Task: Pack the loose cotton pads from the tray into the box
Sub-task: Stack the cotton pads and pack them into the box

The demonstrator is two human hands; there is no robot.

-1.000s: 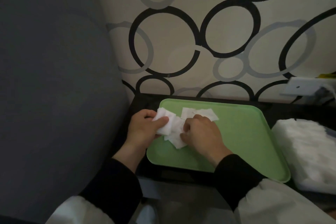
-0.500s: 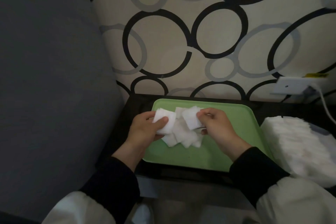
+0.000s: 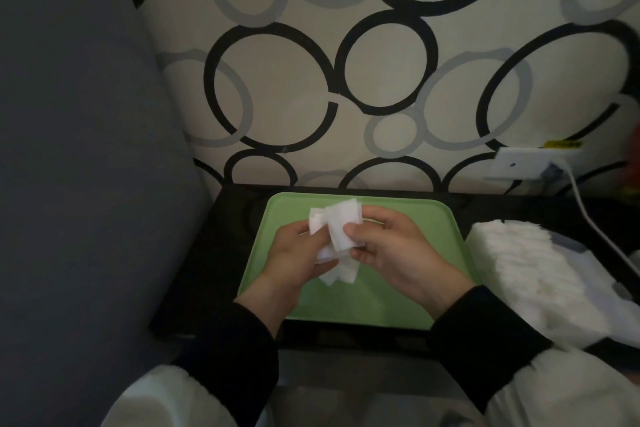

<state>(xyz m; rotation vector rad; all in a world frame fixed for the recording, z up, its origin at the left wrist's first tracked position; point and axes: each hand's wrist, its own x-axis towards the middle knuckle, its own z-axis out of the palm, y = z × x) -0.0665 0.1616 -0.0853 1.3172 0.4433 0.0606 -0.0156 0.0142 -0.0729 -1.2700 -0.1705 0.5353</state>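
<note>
A green tray (image 3: 374, 302) lies on a dark table against the wall. Above its middle both hands hold a bunch of white square cotton pads (image 3: 341, 225). My left hand (image 3: 294, 256) grips the bunch from the left, and my right hand (image 3: 391, 250) pinches it from the right with thumb and fingers. A few loose pads (image 3: 341, 276) lie on the tray under the hands. To the right stands the box (image 3: 568, 246), heaped with a white stack of pads (image 3: 526, 267).
A grey upholstered surface (image 3: 86, 149) fills the left side. The wall with circle patterns rises right behind the tray. A white socket plate (image 3: 530, 163) with a white cable (image 3: 595, 218) sits at the right, the cable running down past the box.
Both hands lifted off the tray and came together, merging the pads each held into one bunch. Fewer loose pads lie on the tray now.
</note>
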